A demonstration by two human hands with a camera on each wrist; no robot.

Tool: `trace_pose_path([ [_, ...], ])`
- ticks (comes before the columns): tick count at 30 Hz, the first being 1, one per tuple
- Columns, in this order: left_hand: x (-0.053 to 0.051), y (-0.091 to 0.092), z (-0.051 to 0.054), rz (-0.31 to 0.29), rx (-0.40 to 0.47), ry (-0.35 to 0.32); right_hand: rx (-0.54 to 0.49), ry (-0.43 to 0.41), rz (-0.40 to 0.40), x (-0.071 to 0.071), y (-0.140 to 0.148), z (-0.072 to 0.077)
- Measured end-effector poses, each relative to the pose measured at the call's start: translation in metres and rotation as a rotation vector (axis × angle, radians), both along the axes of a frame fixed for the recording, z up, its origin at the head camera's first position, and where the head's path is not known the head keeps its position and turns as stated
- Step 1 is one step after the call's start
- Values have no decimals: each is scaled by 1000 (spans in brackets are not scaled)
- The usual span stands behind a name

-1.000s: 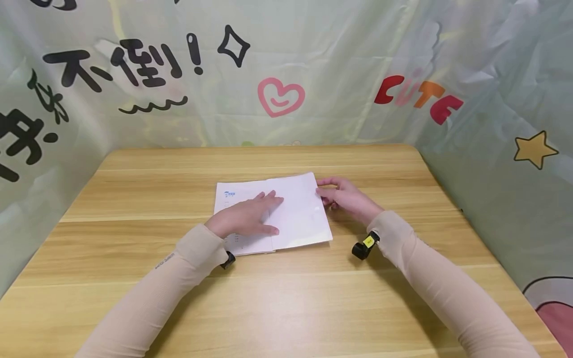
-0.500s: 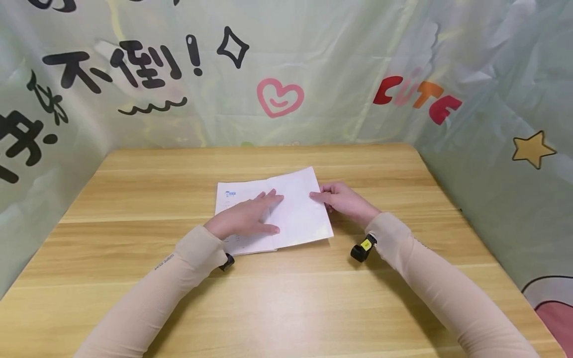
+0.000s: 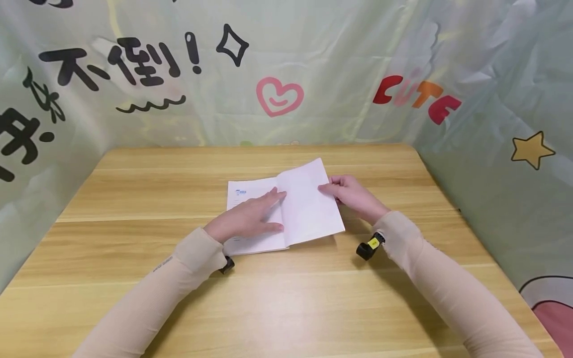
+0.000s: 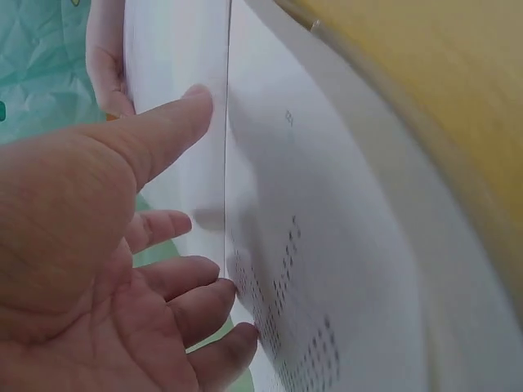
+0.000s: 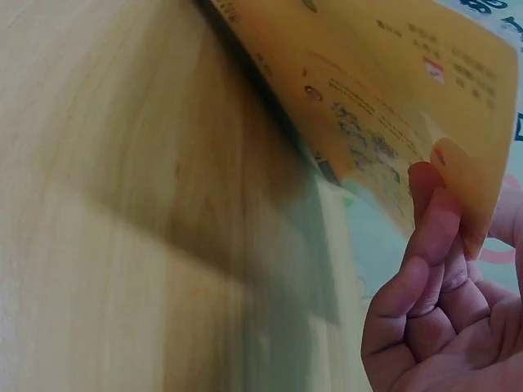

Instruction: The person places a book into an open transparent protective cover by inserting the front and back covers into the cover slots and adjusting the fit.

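Note:
An open book (image 3: 259,185) lies on the table, its left page flat and showing a small blue logo and faint print. My left hand (image 3: 248,216) rests across that page with straight fingers reaching toward the fold. The book's cover (image 3: 309,206), plain white inside, slopes up off the table on the right. At its right edge, my right hand (image 3: 355,196) pinches it, thumb on the white side. Seen from below in the right wrist view, the cover's outer face (image 5: 392,73) is orange with print and drawings. Rows of print on the page (image 4: 310,212) appear in the left wrist view.
The wooden table (image 3: 286,303) extends around the book on all sides. A pale printed cloth (image 3: 335,109) hangs behind the table and along both sides. Dark straps with small devices are at both wrists, the right one (image 3: 370,245) bearing a yellow label.
My right hand has gone from the edge of the cover to pinching it, and the cover has risen. The book has slid slightly right, while my left hand has barely moved.

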State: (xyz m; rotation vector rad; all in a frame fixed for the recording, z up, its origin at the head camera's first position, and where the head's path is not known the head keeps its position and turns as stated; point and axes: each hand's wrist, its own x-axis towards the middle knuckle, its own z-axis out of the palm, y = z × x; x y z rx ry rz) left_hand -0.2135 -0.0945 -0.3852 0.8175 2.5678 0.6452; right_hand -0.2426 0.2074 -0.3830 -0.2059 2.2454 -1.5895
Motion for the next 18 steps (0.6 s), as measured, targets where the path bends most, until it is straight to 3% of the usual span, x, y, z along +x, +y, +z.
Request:
trace_pose_path([
  [18,4,-20,4,27,-13,27,21,68,-60,5,33,19],
])
